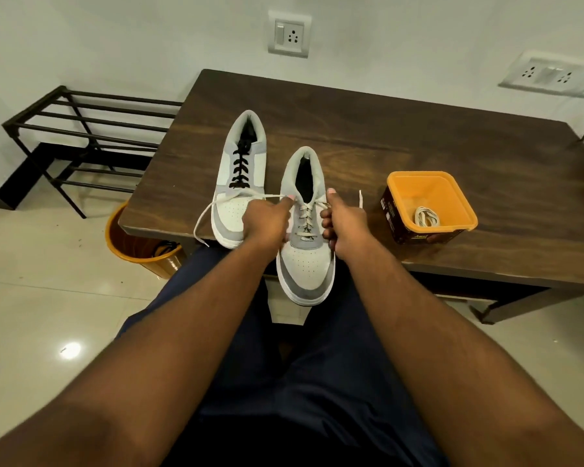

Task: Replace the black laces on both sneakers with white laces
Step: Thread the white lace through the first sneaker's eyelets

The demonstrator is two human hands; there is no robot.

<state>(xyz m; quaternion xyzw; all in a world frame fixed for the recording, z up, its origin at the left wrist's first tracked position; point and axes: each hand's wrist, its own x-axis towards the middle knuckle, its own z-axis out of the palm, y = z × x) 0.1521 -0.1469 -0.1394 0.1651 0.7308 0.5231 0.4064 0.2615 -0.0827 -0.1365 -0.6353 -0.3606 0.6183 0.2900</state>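
Sneaker (305, 237) between hands, left (267, 220), right (346, 224), gripping white lace (216, 205) ends

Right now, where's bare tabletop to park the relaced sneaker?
Free: the wide back strip of the table behind both sneakers, and the far right beyond the orange tub. Crowded: the front edge, where the black-laced sneaker, white-laced sneaker and both hands sit.

We are looking through a single wide-angle camera worn on the head, facing forward and steeply down over both forearms and the lap. We are sitting close to the near edge of the wooden table (418, 129), with the wall behind it bending across the top. No second view is sharing this scene.
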